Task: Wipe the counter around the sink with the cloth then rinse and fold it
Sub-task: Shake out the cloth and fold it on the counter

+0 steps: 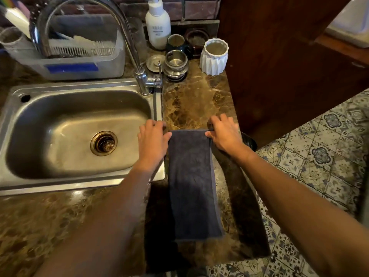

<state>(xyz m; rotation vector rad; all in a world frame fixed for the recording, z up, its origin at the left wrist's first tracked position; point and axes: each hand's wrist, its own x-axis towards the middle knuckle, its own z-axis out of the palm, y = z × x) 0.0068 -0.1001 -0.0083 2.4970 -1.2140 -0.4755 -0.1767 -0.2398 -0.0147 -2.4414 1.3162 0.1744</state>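
The marble counter (195,100) carries one dark grey cloth (191,182), laid flat as a long strip just right of the steel sink (60,124), its far edge between the person's two hands. The left hand (152,143) pinches the far left corner, thumb over the cloth and fingers curled past its edge; the right hand (224,134) grips the far right corner likewise. Judged from the tidy strip, the folding step is in hand, so the next move likely calls for drawing the held edge toward the near one and matching corners. Beyond the fingertips stand one faucet (127,45), one white pump bottle (157,25), one white ribbed vase (214,56) and two metal cups (175,58).
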